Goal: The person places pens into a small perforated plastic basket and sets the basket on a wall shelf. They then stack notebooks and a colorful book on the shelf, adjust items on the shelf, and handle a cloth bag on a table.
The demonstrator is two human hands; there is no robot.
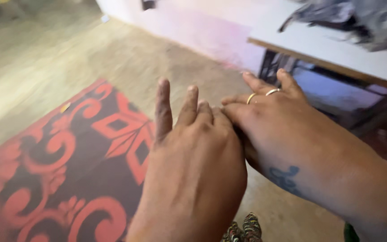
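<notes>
My left hand (193,148) is raised in front of me, back toward the camera, with its fingers pointing up and slightly spread. My right hand (269,116) lies against it from the right, its fingers stretched out and touching the left hand's far side. Two gold rings sit on the right hand's fingers, and a blue mark shows on its wrist. Neither hand holds any object that I can see. Both hang above the floor, over the edge of a patterned mat (68,166).
The dark mat with red swirls covers the floor at the lower left. A pale table (337,49) with a wooden edge stands at the upper right, with dark cloth (350,18) on it. A pink wall base (202,31) runs behind. Bare floor (68,54) stretches to the upper left.
</notes>
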